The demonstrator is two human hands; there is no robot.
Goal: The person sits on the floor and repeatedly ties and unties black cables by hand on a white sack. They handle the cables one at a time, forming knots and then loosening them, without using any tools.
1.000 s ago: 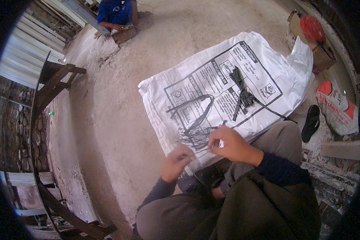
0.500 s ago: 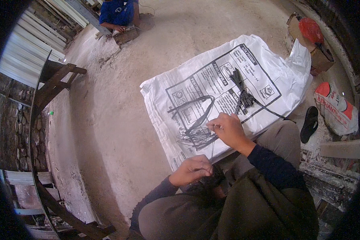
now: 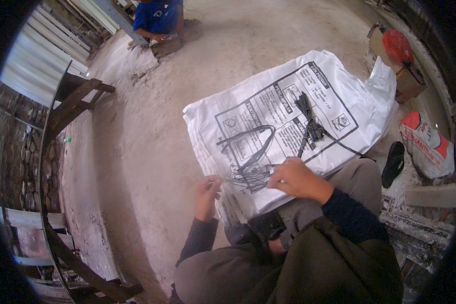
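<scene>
A white printed woven sack [image 3: 329, 73] lies flat before my knees. On it rest a bundle of black strips [image 3: 315, 129], tied at its middle, and a looped black strip [image 3: 261, 152]. Nearer me spreads a loose tangle of thin dark strands [image 3: 253, 178], perhaps wire. My left hand [image 3: 206, 198] is raised at the sack's near left corner, its fingertips pinched on what looks like a thin strand. Beside the tangle, my right hand [image 3: 300, 180] is closed with thumb and fingers together, apparently on the strand's other end. The strand itself is barely visible between the hands.
A person in blue [image 3: 158, 17] sits at the far left by a block [image 3: 166, 46]. At right are a carton [image 3: 410, 83] with a red bag [image 3: 397, 44], a black sandal [image 3: 393, 164] and a red-and-white sack [image 3: 428, 144]. A dark wooden frame [image 3: 68, 114] stands left.
My left hand has moved left and away from my body, turning upright. My right hand has shifted slightly nearer me, so the hands are farther apart. The whole view has tilted a little.
</scene>
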